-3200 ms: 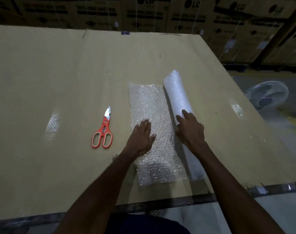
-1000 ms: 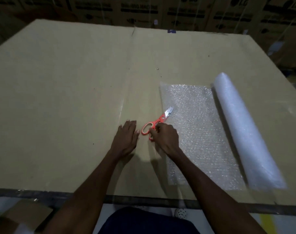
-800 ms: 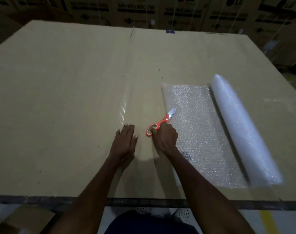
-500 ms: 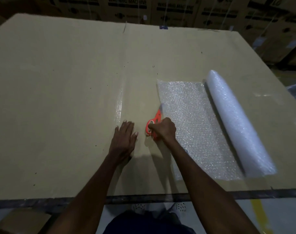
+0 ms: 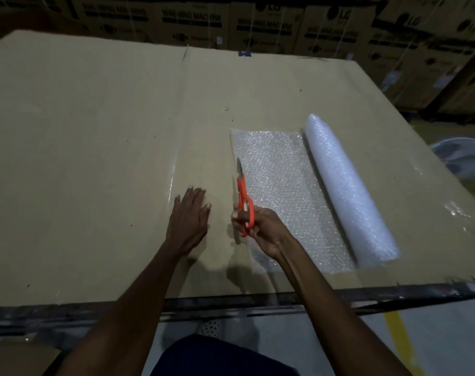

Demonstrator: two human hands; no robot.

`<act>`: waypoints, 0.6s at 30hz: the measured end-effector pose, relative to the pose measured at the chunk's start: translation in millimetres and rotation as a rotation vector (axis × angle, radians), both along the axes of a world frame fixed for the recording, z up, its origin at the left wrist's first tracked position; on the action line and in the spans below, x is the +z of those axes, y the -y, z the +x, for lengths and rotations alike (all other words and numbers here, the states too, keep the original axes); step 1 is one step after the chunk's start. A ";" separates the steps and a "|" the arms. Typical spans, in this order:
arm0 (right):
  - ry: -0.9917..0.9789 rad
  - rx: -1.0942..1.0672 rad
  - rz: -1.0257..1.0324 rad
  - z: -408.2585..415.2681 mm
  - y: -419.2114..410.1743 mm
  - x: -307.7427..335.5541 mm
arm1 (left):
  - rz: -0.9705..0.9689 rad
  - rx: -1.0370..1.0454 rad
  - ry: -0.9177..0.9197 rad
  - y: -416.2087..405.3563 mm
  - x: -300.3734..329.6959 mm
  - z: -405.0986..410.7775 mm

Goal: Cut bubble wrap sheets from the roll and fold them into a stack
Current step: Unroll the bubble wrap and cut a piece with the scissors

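Observation:
A white bubble wrap roll (image 5: 350, 188) lies on the cardboard-covered table (image 5: 95, 158), running from far left to near right. An unrolled stretch of bubble wrap (image 5: 282, 191) lies flat to its left, still joined to the roll. My right hand (image 5: 260, 229) grips the orange-handled scissors (image 5: 243, 196) by the handles, lifted at the sheet's left edge, blades closed and pointing away from me. My left hand (image 5: 188, 218) rests flat on the cardboard, palm down, left of the scissors and apart from the sheet.
Stacked cardboard boxes (image 5: 258, 25) printed for washing machines stand behind the table. A white fan (image 5: 464, 158) sits on the floor at the right. The table's dark front edge (image 5: 231, 305) runs just before my body. A strip of clear tape (image 5: 174, 169) shines on the cardboard.
My left hand left the sheet and my right hand left the roll. My right hand picked up the scissors and turned their blades from right-pointing to straight away, at the sheet's left edge.

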State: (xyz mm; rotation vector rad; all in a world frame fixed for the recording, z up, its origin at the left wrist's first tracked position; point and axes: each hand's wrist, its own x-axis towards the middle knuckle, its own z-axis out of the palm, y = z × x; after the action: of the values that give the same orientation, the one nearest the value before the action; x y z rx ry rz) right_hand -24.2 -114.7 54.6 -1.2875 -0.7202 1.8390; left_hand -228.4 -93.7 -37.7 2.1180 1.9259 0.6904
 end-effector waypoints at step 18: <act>0.155 -0.045 0.071 183.8 168.0 -11.9 | -0.192 -0.227 -0.121 54.3 29.0 162.7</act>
State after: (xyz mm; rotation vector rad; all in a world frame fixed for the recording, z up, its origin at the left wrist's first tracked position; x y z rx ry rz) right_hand 159.6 -282.8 42.7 -1.3999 -0.8251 1.6762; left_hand -65.7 -148.0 -8.7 2.2514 1.6922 0.3260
